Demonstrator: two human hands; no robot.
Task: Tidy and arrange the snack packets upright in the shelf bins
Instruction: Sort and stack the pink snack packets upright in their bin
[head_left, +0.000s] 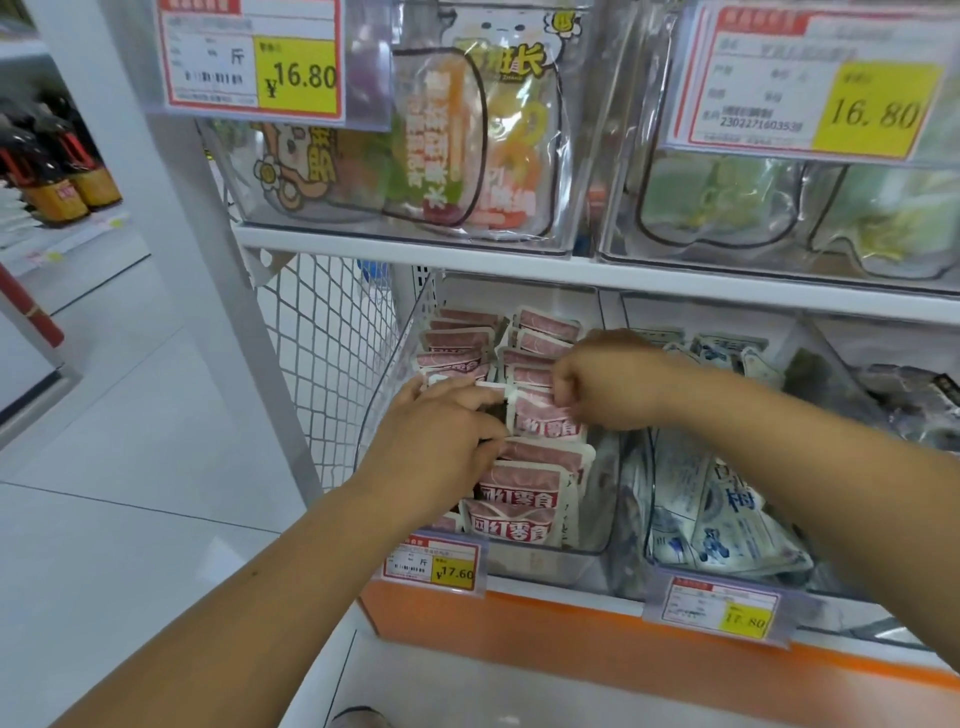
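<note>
The pink packets (519, 499) stand in the lower shelf's left clear bin (545, 569) in two rows running front to back, long axes mostly upright and printed faces toward the camera, some leaning. At least a dozen show, with more hidden under the two hands. The left hand (441, 436) curls its fingers over the tops of the left row and grips them, while the right hand (608, 387) pinches the top edge of a middle packet (545, 421) in the right row.
</note>
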